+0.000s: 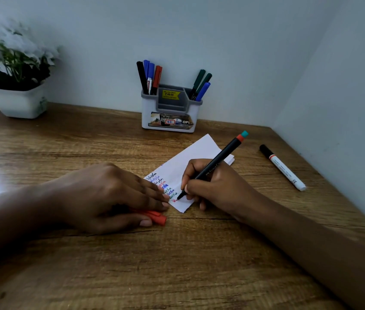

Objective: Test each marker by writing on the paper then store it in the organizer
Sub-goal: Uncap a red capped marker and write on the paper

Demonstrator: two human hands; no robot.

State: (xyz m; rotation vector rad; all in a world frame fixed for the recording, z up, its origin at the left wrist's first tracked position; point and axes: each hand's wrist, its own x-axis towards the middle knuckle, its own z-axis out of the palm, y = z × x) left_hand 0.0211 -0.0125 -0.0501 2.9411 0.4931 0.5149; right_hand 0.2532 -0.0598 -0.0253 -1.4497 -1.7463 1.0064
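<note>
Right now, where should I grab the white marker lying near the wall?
Probably pinch the white marker around its middle barrel, coming from above. It lies flat on the table, black cap pointing away, with both long sides free.

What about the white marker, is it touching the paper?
Apart. The head view shows bare table between the white marker and the paper; the marker lies off to the paper's right.

Bare forearms (9,220), short fingernails (145,223).
</note>
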